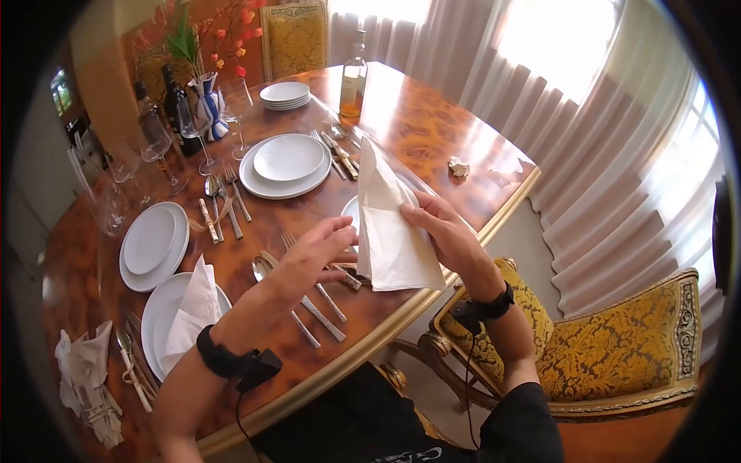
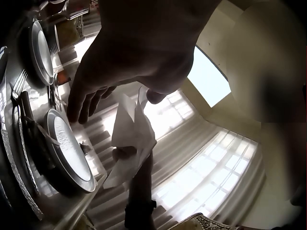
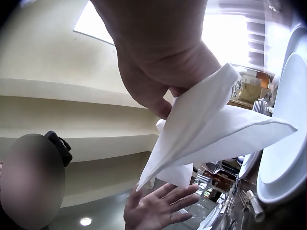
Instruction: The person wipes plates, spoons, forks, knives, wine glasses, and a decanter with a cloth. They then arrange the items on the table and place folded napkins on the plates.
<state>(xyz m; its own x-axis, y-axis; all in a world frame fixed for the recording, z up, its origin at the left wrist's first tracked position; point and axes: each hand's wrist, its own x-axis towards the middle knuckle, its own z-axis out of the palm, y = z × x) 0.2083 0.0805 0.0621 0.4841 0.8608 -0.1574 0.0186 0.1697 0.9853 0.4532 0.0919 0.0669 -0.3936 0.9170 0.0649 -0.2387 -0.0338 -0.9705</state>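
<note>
A folded white napkin (image 1: 397,235) hangs over the near table edge, with several layers coming to a point at the top. My right hand (image 1: 443,225) pinches its right side between thumb and fingers. Just left of the cloth, my left hand (image 1: 315,256) is held with its fingers spread and nothing in them; the right wrist view shows that open palm (image 3: 163,208) below the napkin's lower corner (image 3: 180,175). Behind the napkin, a white plate (image 1: 350,211) is mostly hidden. Forks and a spoon (image 1: 263,266) lie under my left forearm.
To the left, another folded napkin (image 1: 194,309) stands on a white plate (image 1: 157,328). Further plates (image 1: 287,160), wine glasses (image 1: 202,131), a bottle (image 1: 353,81) and a vase (image 1: 208,104) occupy the far side. A gold-patterned chair (image 1: 617,347) stands at the right.
</note>
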